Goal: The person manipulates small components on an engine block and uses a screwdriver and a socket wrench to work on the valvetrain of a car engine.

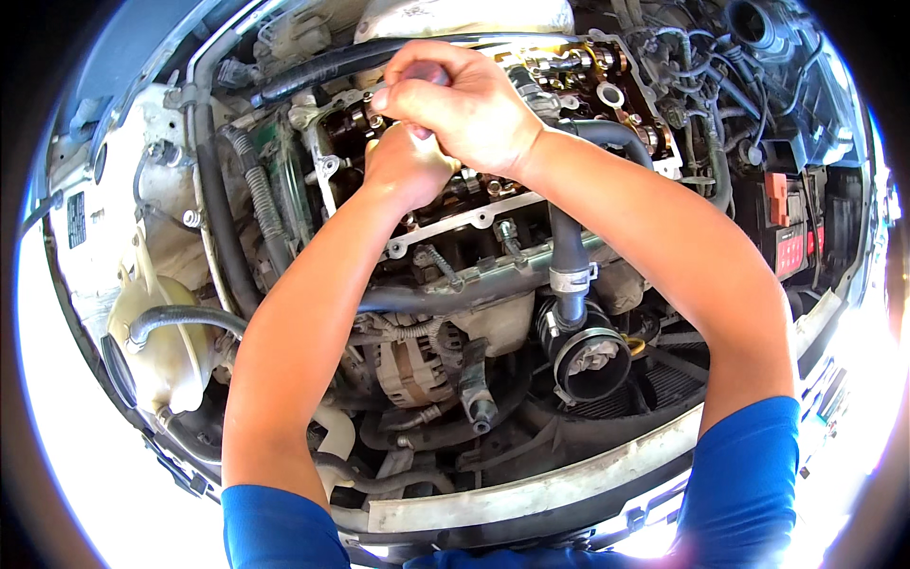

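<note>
My right hand [479, 109] is closed around the top of a tool with a rounded dark red handle [426, 72], which stands roughly upright. Just below, my left hand [409, 169] is closed around the lower part of the same tool. Its working end is hidden by my hands, so its exact kind cannot be made out. Both hands are above the left half of an engine's uncovered cylinder head [485, 218]. Camshaft parts [559, 64] show inside its pale metal rim, brown with oil.
A hose [569, 256] runs down to an air duct [592, 365] stuffed with crumpled pale material. Nearer me lie the alternator [412, 370] and the pale front crossbar [531, 484]. A coolant tank [161, 341] stands left, a battery [791, 242] right.
</note>
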`<move>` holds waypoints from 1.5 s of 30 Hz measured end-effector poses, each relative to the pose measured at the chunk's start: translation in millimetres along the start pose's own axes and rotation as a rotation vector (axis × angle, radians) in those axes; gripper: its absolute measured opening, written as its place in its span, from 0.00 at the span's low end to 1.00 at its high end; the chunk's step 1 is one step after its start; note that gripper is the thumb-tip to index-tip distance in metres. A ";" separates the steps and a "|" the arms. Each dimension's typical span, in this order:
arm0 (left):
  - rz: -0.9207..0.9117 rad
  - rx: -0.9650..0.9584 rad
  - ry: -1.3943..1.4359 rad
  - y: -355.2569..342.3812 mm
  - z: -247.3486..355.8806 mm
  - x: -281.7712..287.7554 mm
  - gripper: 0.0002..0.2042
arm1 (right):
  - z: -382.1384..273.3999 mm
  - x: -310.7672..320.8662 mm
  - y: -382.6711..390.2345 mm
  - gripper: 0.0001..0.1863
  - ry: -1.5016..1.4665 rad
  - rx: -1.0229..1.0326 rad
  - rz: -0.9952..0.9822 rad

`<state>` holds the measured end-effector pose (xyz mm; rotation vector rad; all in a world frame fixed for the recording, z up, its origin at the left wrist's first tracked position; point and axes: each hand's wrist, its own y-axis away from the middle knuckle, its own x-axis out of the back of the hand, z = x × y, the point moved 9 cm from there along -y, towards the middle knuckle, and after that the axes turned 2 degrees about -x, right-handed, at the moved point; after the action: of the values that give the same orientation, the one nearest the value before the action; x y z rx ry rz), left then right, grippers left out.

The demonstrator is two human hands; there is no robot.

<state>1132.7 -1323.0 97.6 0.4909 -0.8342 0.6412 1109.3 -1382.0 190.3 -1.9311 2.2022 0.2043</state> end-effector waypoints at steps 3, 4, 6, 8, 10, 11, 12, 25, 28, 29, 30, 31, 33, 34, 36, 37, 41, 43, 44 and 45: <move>-0.095 0.030 -0.001 3.7 2.5 -1.2 0.07 | -7.2 11.0 -2.1 0.07 0.120 -0.051 0.047; -0.134 0.039 -0.008 5.2 4.0 -1.6 0.07 | -7.0 15.5 -2.3 0.08 0.149 -0.064 0.078; -0.197 0.129 0.035 3.9 7.6 0.9 0.04 | -1.2 36.0 -14.5 0.13 -0.088 -0.019 0.186; -0.243 0.160 0.041 3.0 1.7 -8.3 0.06 | 13.2 33.4 -12.1 0.13 -0.090 -0.054 0.181; -0.078 -0.009 0.052 -3.0 -7.1 -8.8 0.11 | 0.9 4.5 -7.4 0.13 0.191 0.045 0.077; -0.061 -0.051 0.043 -5.7 -8.6 -11.6 0.13 | 5.7 1.8 -6.4 0.13 0.140 -0.002 0.058; -0.053 -0.054 0.050 -7.6 -8.3 -11.5 0.13 | 3.1 2.1 -4.2 0.13 0.165 -0.012 0.051; 0.075 -0.138 0.194 -7.5 -7.5 -3.5 0.24 | -0.7 -27.4 1.0 0.10 0.244 0.002 -0.167; 0.105 -0.182 0.234 -7.6 1.9 -0.3 0.27 | 0.4 -12.1 -1.5 0.09 0.218 -0.029 -0.049; 0.038 -0.151 0.236 -8.8 0.3 -1.9 0.26 | -0.9 -11.7 -4.1 0.10 0.252 0.001 -0.053; -0.025 -0.118 0.240 -8.3 1.5 -1.9 0.26 | -4.8 -13.7 -6.0 0.10 0.289 0.031 -0.062; 0.045 -0.025 0.396 -8.4 -9.6 -1.9 0.24 | -5.2 -18.8 -3.7 0.11 0.316 0.044 -0.100; 0.075 -0.040 0.354 -4.0 -11.4 -0.8 0.23 | -1.0 -30.4 5.5 0.13 0.296 0.017 -0.200; 0.080 -0.064 0.297 -2.5 -9.1 0.6 0.22 | -0.5 -31.9 7.1 0.13 0.297 0.005 -0.215; 0.063 -0.076 0.229 -2.2 -7.9 2.3 0.20 | -0.9 -31.6 4.0 0.13 0.297 0.013 -0.195; 0.054 -0.079 0.203 -1.4 -7.4 3.2 0.19 | -1.6 -34.6 3.7 0.13 0.317 0.030 -0.212; 0.052 -0.097 0.067 2.2 -5.0 8.4 0.15 | 2.4 -37.1 -1.0 0.13 0.318 0.011 -0.205; 0.094 -0.115 -0.124 11.7 2.8 12.1 0.14 | 0.7 -28.0 -8.9 0.12 0.234 -0.012 -0.147; 0.068 -0.090 -0.182 16.3 3.7 10.0 0.13 | 7.5 -15.4 -9.4 0.13 0.111 -0.148 -0.123; -0.121 0.014 -0.104 7.5 8.2 9.8 0.11 | 9.9 0.5 -14.7 0.12 0.079 -0.128 -0.062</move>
<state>1128.3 -1319.6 111.3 0.5867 -0.8917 0.5139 1124.4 -1382.1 181.0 -2.1062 2.2240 0.2698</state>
